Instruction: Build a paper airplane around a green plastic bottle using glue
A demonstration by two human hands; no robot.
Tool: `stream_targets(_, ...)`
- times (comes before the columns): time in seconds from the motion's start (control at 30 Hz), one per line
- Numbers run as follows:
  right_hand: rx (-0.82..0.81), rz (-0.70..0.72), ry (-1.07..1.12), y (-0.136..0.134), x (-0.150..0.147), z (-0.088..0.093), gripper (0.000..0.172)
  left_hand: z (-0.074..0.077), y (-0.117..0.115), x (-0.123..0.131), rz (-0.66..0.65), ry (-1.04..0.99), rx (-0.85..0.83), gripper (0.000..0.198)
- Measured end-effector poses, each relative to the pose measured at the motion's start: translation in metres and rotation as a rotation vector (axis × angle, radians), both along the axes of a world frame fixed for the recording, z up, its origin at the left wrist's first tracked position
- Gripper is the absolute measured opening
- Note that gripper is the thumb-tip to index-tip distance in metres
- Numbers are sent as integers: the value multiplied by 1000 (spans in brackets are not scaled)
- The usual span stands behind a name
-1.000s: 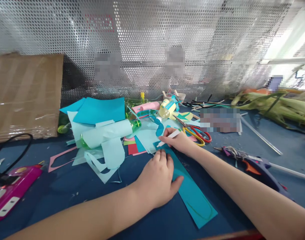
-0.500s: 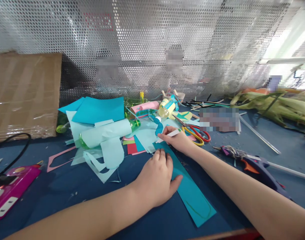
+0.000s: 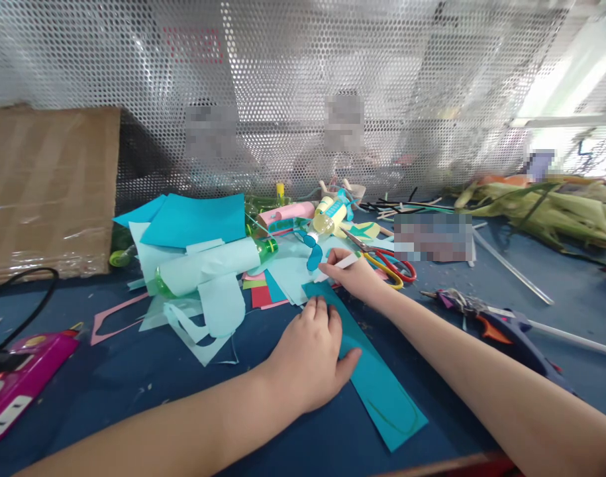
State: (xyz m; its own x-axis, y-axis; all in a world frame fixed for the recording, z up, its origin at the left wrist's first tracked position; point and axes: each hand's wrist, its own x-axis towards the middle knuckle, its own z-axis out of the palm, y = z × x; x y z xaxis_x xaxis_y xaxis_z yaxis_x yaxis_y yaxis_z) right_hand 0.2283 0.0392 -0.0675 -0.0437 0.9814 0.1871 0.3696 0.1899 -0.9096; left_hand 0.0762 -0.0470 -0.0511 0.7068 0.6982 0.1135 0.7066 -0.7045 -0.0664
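My left hand lies flat over the left edge of a long teal paper strip, fingers stretched forward and thumb spread. A curved green line is drawn at the strip's near end. In my right hand is a white marker with a green end, its tip just above the strip's far end. Beyond that hand sits a small curved blue paper piece. Scissors with red and yellow handles lie just behind the right wrist.
Left of my hands is a green bottle wrapped in pale blue paper, among paper scraps. A dark glue gun lies at right, a magenta tool at left. Cardboard leans on the perforated metal panel. Corn husks lie far right.
The marker's tip has lifted slightly off the strip's far end, with my right hand moving a little. My left hand stays in place on the paper.
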Motion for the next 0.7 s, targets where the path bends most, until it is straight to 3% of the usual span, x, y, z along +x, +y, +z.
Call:
stream_targets(0.2,18,-84,82,0,4,3,28,3,1,-2,-3,-45,-7,54)
stream_targets(0.4,-10,0,70,0,5,0,30,1,1,-5,0,-90,-43,53)
stream_targets(0.7,4,11,14,3,6,-6,28,3,1,-4,5,-88,-67,54)
